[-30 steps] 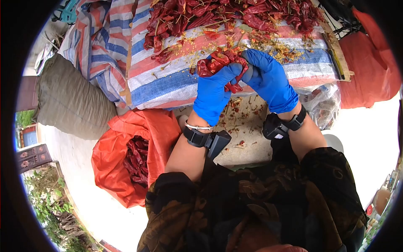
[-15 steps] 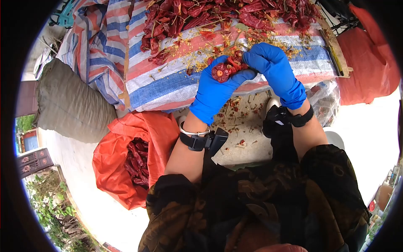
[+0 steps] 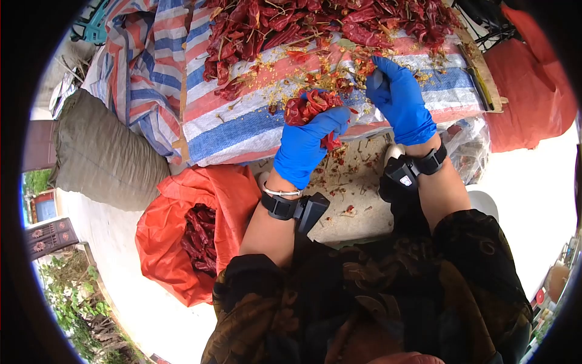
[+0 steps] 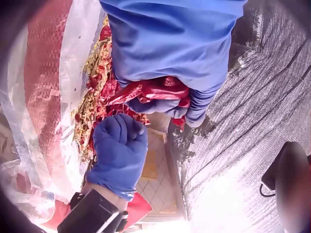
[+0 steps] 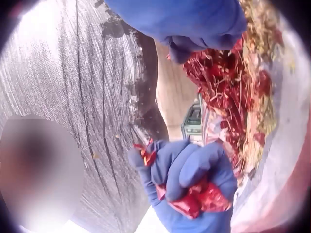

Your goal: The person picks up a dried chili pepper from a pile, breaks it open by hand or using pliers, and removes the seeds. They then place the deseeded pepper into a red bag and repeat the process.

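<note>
Red chillies (image 3: pixel 308 108), L hand (image 3: pixel 308 138) (bangle (image 3: pixel 281 193): headcam only)

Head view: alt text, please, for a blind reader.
A blue-gloved left hand grips crumpled dried red peppers at the edge of a red, white and blue striped woven sheet; the blue-gloved right hand is beside it, not touching. A heap of similar peppers lies beyond; an open orange-red sack holds more.

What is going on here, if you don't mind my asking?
A gloved person is working with wrinkled red peppers. The left hand has some in its grip. The right hand, fingers curled, is apart from it near the scraps and seeds on the striped sheet; whether it holds anything is hidden. A pepper pile lies farther back, and an open red sack contains more.
</note>
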Demonstrator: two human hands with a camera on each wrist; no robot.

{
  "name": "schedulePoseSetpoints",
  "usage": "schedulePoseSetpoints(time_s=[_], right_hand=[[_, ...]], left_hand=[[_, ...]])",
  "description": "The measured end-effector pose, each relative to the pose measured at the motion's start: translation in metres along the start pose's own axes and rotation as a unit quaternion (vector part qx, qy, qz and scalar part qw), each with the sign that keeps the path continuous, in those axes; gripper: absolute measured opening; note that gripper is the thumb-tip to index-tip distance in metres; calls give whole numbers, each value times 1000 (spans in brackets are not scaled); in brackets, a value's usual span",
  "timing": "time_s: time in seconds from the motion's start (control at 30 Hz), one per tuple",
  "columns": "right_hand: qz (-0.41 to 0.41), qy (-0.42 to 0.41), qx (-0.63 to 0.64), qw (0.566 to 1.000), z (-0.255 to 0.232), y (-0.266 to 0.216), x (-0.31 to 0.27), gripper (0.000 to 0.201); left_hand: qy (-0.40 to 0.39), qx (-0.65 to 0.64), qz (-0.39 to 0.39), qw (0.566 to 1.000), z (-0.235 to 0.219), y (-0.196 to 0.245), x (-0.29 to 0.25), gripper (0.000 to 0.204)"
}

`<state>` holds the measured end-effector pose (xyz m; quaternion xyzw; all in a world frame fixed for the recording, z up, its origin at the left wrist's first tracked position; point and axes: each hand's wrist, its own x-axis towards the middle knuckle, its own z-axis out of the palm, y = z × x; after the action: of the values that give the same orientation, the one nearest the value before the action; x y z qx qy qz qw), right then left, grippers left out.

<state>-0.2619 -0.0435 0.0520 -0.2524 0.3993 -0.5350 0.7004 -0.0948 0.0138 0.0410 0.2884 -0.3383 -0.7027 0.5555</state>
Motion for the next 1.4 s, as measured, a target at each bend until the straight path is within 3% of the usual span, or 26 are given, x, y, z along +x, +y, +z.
schedulePoseSetpoints(time_s=[0.07, 0.13, 0.17, 0.23, 0.27, 0.33, 0.4, 0.47, 0.5, 0.63, 0.7, 0.73, 0.8, 0.87, 0.93, 0.97, 1.0, 1.07, 1.1, 1.17, 1.2, 1.3, 1.37, 1.4], right_hand=[[-103, -27, -94, 990, -19, -14, 7, 31], [-116, -17, -254, 960, -16, -23, 5, 27], [-118, -18, -255, 960, -17, -19, 8, 27], [-268, 31, -460, 846, -20, -6, 18, 25], [-272, 33, -462, 843, -21, -5, 20, 25], [-354, 23, -611, 708, -17, -9, 17, 26], [-337, 37, -612, 715, -16, -15, 19, 27], [-388, 81, -589, 705, -26, -16, 37, 27], [-402, 71, -620, 670, -30, -18, 46, 29], [-413, 43, -662, 624, -27, -23, 90, 33], [-330, 62, -764, 551, -20, -25, 105, 38], [-334, 59, -765, 547, -17, -28, 109, 38], [-275, 47, -821, 498, -14, -33, 111, 41], [-328, 45, -803, 494, -14, -33, 104, 41], [-382, 61, -727, 568, -4, -36, 92, 40], [-435, 73, -715, 543, 1, -36, 85, 38], [-436, 68, -715, 542, 9, -37, 73, 38], [-378, 35, -659, 650, 29, -32, 45, 36], [-376, 30, -658, 652, 40, -25, 28, 36], [-300, -38, -579, 758, 58, -5, -4, 34], [-330, -63, -631, 699, 56, 7, -7, 34], [-351, -118, -606, 704, 55, 33, -25, 36], [-408, -166, -642, 627, 53, 37, -30, 37], [-407, -165, -640, 630, 52, 35, -32, 37]], left_hand=[[11, -44, -14, 999, 5, 6, -2, 11], [33, -71, -10, 997, 3, 6, 2, 12], [54, -95, -9, 994, 1, 6, 4, 14], [69, -70, 4, 995, -7, 1, 7, 15], [86, -47, 16, 995, -13, -3, 9, 16], [62, -69, 41, 995, -17, -1, 11, 15], [140, -10, 48, 989, -18, 4, 9, 12], [118, 12, 61, 991, -33, 1, 14, 11], [118, -46, 44, 991, -38, -2, 18, 11], [103, -175, 16, 979, -31, 6, 15, 15], [105, -191, 13, 976, -32, 7, 16, 15], [108, -205, 5, 973, -33, 7, 16, 16], [103, -214, 11, 971, -35, 7, 17, 16], [100, -221, 15, 970, -36, 9, 17, 16], [108, -236, 11, 966, -36, 11, 16, 16], [111, -239, 15, 965, -34, 11, 16, 16], [117, -234, 27, 965, -32, 11, 17, 13], [130, -228, 41, 964, -29, 12, 18, 11], [126, -201, 65, 969, -28, 11, 19, 10], [140, -155, 94, 973, -22, 13, 15, 14], [146, -153, 94, 973, -17, 16, 14, 14], [124, -83, 137, 979, -13, 17, 11, 20], [113, -38, 123, 985, -21, 16, 8, 20], [97, 4, 113, 989, -24, 17, 7, 21]])
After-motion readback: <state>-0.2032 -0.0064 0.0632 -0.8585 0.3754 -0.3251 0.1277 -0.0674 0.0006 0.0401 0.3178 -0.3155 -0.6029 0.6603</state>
